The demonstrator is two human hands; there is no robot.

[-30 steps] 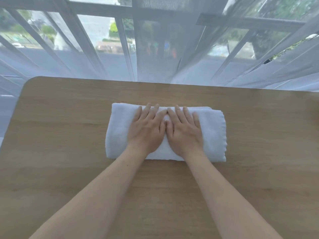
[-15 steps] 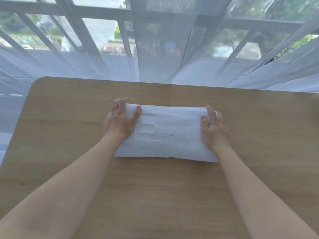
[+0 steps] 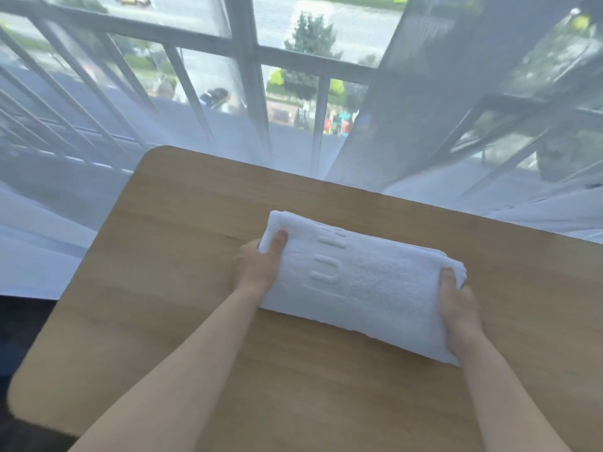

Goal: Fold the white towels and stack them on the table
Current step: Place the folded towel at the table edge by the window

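A folded white towel [image 3: 362, 282] with raised lettering lies across the middle of the wooden table [image 3: 202, 337]. My left hand [image 3: 257, 265] grips its left end, thumb on top and fingers tucked under the edge. My right hand [image 3: 456, 305] grips the right end the same way, thumb pressed on the top layer. The fingers of both hands are hidden beneath the towel. Only this one towel is in view.
A sheer white curtain [image 3: 81, 197] hangs just beyond the table's far edge, with a railing and window frame behind it. The table's rounded left corner [image 3: 19, 396] is near, with dark floor beside it.
My hands went from lying flat together on the towel's middle to gripping its two ends. The view has swung left and tilted, so the towel now sits right of centre.
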